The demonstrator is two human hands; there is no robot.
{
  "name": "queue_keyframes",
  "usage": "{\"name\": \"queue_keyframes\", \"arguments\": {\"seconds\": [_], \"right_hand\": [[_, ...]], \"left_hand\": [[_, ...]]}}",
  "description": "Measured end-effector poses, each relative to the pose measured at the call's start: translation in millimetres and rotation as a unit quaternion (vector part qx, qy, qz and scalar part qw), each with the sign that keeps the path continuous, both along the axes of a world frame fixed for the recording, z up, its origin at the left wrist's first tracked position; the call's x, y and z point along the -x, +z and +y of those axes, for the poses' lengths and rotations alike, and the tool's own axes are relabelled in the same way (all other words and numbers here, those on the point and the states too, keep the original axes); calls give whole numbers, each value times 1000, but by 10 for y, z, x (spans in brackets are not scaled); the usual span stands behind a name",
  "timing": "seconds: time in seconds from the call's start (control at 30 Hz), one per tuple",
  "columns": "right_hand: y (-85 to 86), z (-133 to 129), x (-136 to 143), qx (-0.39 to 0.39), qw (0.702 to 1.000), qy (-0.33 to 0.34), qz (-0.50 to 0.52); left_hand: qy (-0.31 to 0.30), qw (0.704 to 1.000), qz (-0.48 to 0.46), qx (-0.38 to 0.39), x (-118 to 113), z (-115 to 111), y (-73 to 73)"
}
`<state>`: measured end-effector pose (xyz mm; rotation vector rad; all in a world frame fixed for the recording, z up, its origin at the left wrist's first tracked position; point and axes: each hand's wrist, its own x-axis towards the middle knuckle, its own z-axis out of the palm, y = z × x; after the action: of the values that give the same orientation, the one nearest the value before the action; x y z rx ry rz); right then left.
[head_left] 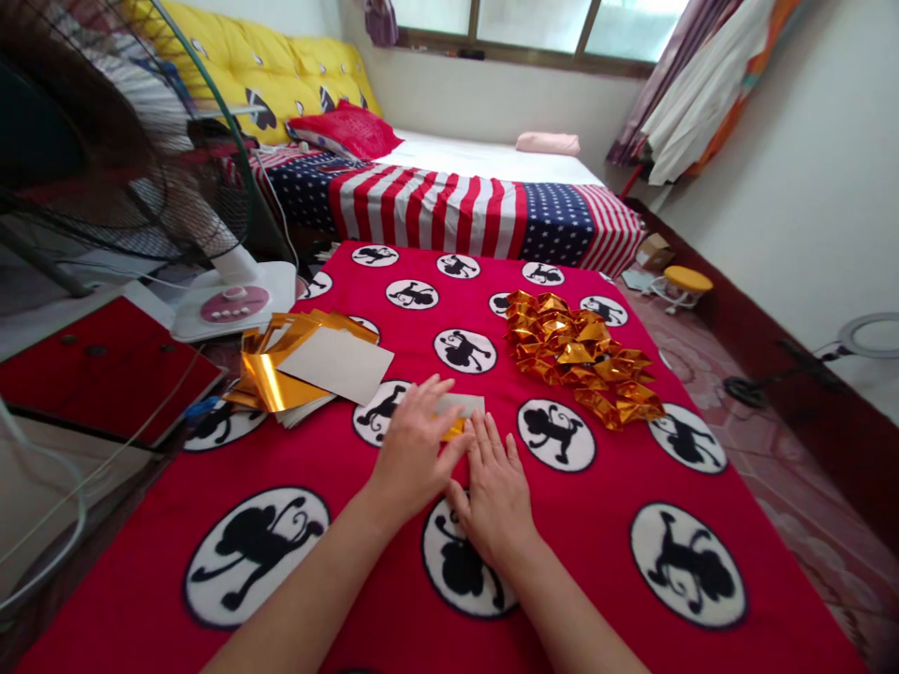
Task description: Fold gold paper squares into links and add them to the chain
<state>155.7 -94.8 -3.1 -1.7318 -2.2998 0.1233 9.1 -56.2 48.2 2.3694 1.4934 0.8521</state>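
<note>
A small sheet of gold foil paper (pixel 460 404), its pale side mostly up and a gold strip along the near edge, lies on the red cloth under my fingers. My left hand (pixel 420 440) rests over its left part, fingers spread. Flat beside it, my right hand (pixel 495 477) has its fingers stretched out, their tips on the sheet's near right edge. Some of the sheet is hidden by both hands. To the left sits a loose stack of gold foil paper (pixel 281 374), with a pale sheet (pixel 338 363) on top. A heap of folded gold foil pieces (pixel 572 351) lies to the right.
The red cloth (pixel 365 599) with black monkey figures covers the table. An electric fan (pixel 235 295) stands at the left, close to the paper stack. Behind the table is a bed (pixel 464 201). A yellow stool (pixel 688 279) and a ring light (pixel 847 339) are at the right.
</note>
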Motion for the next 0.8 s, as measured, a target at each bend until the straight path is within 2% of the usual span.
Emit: {"name": "queue_keyframes", "arguments": {"seconds": [0.1,0.17,0.3,0.47,0.63,0.8], "right_hand": [[-75,0,18,-8,1000,-16,-4],[-111,-1,23,-9,1000,-26,-7],[-56,-7,26,-4,1000,26,-15],[76,-9,41,18,999,19,-22],[26,-15,11,16,1000,8,-23],[-25,-18,-19,-3,999,0,-34]], "left_hand": [[-146,986,-10,84,-303,-17,-13],[-176,976,-6,125,-423,21,-103],[-195,971,-5,134,-438,124,-271],[-215,969,6,124,-355,150,-304],[-204,973,23,101,-265,143,-348],[-187,973,82,104,-62,167,-408]]}}
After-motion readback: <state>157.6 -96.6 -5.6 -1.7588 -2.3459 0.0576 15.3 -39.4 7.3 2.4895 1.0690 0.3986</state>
